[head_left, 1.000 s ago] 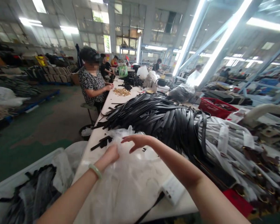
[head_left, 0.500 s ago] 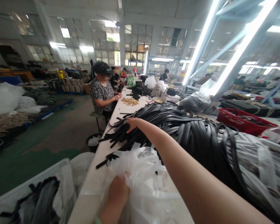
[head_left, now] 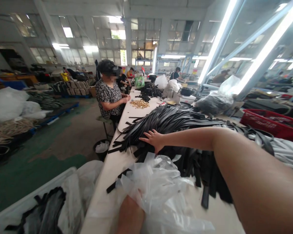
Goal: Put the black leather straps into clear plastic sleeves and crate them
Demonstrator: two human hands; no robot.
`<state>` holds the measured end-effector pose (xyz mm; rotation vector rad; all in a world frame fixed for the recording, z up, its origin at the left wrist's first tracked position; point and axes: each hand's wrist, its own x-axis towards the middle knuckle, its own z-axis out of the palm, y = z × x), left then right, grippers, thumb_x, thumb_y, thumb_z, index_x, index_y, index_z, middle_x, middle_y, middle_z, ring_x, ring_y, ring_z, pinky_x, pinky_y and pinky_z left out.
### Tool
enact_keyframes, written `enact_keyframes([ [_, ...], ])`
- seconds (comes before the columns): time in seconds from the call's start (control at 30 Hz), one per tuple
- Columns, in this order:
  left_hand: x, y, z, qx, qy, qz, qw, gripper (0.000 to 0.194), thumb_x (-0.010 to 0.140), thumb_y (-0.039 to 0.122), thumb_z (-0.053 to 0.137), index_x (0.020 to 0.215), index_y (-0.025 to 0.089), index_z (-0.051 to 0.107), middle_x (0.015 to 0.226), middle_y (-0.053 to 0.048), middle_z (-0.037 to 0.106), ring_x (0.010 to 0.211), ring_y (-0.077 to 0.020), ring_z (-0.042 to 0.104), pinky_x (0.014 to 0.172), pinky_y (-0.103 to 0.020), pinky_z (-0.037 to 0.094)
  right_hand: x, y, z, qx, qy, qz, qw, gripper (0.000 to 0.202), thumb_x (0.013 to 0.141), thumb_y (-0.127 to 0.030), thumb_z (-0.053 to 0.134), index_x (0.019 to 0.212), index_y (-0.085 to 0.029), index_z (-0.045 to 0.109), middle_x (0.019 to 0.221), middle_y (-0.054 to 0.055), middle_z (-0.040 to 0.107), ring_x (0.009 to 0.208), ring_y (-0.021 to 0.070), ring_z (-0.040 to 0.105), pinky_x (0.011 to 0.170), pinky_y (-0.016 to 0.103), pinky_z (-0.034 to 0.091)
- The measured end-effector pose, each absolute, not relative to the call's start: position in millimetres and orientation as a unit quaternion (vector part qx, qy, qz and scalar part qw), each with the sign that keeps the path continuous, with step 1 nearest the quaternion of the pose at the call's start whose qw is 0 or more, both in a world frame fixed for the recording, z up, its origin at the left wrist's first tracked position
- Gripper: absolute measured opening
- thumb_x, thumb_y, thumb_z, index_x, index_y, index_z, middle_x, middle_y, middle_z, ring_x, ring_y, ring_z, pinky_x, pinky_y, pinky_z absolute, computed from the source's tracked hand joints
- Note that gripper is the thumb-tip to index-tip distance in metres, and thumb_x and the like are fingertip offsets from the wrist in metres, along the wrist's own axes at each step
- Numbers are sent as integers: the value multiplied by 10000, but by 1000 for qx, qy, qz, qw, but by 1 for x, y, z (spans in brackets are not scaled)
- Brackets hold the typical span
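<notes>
1. Centrally, right hand (head_left: 154, 139) lies spread, fingers open, on the black strap pile (head_left: 171, 122), gripping nothing.
2. Left hand (head_left: 130, 214), bottom centre, clutches the clear plastic bag (head_left: 158, 191); contents unclear.
3. Lower left, white bin (head_left: 19, 208) holds black straps.

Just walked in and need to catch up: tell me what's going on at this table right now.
A person at a long white table has the right hand spread flat on a big pile of black straps. The left hand presses on a crumpled clear plastic bag at the near edge. Further along, a seated co-worker handles a small heap of gold-coloured pieces. A red basket sits to the right.
</notes>
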<state>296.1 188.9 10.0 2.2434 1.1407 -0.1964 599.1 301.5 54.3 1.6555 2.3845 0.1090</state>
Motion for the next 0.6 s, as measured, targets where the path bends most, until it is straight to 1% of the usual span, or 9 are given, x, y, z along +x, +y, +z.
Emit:
enact_keyframes([
  [0.07, 297, 188, 10, 825, 464, -40, 320, 231, 922, 303, 363, 902, 276, 591, 988, -88, 684, 987, -213, 647, 790, -298, 462, 602, 304, 54, 550, 827, 64, 103, 1332, 436, -575, 851, 1537, -257, 173, 1501, 238, 300, 1267, 481, 401, 1043, 634, 240],
  [0.13, 299, 185, 12, 816, 475, -21, 327, 213, 920, 312, 388, 860, 260, 586, 931, -75, 688, 941, -207, 656, 765, -285, 453, 604, 317, 60, 534, 834, 64, 121, 1262, 502, -619, 801, 1532, -242, 177, 1401, 234, 424, 1181, 441, 502, 993, 575, 344],
  [0.2, 301, 182, 14, 819, 471, -10, 327, 192, 912, 308, 418, 850, 237, 585, 877, -70, 688, 886, -205, 661, 726, -274, 443, 606, 332, 66, 517, 841, 50, 150, 1237, 530, -672, 757, 1526, -224, 175, 1317, 219, 497, 1107, 410, 565, 933, 524, 416],
  [0.23, 301, 181, 15, 821, 469, -2, 325, 181, 908, 299, 431, 844, 227, 584, 860, -68, 686, 868, -203, 660, 712, -267, 438, 606, 338, 69, 510, 843, 46, 163, 1241, 520, -681, 755, 1520, -222, 181, 1303, 211, 508, 1090, 403, 579, 913, 510, 433],
  [0.3, 302, 179, 16, 825, 469, 13, 315, 165, 900, 272, 447, 830, 215, 585, 853, -71, 686, 865, -203, 659, 713, -258, 433, 604, 342, 72, 504, 844, 49, 177, 1225, 486, -631, 793, 1495, -229, 226, 1301, 194, 516, 1085, 391, 588, 901, 487, 446],
  [0.37, 302, 178, 15, 825, 478, 22, 301, 178, 900, 230, 436, 819, 208, 593, 865, -77, 693, 881, -204, 659, 733, -256, 435, 600, 336, 72, 505, 843, 60, 176, 1119, 499, -527, 820, 1448, -234, 304, 1273, 168, 545, 1074, 365, 600, 897, 451, 452],
  [0.5, 303, 179, 9, 851, 455, 56, 255, 207, 888, 181, 423, 818, 193, 618, 909, -100, 694, 917, -214, 651, 776, -270, 439, 588, 305, 73, 540, 825, 82, 147, 735, 674, -379, 734, 1326, -222, 433, 1106, 121, 647, 971, 297, 653, 820, 372, 479],
  [0.57, 303, 181, 5, 871, 432, 62, 225, 208, 860, 143, 427, 827, 180, 629, 910, -112, 688, 909, -223, 648, 777, -284, 438, 582, 289, 79, 577, 802, 98, 124, 579, 745, -350, 672, 1271, -214, 473, 1033, 115, 677, 918, 285, 672, 763, 347, 486],
  [0.6, 302, 181, 3, 877, 425, 61, 214, 212, 841, 121, 429, 837, 173, 635, 904, -116, 687, 905, -228, 649, 777, -290, 439, 580, 282, 84, 597, 787, 107, 109, 538, 758, -352, 658, 1249, -211, 488, 1006, 114, 687, 898, 285, 679, 739, 339, 487],
])
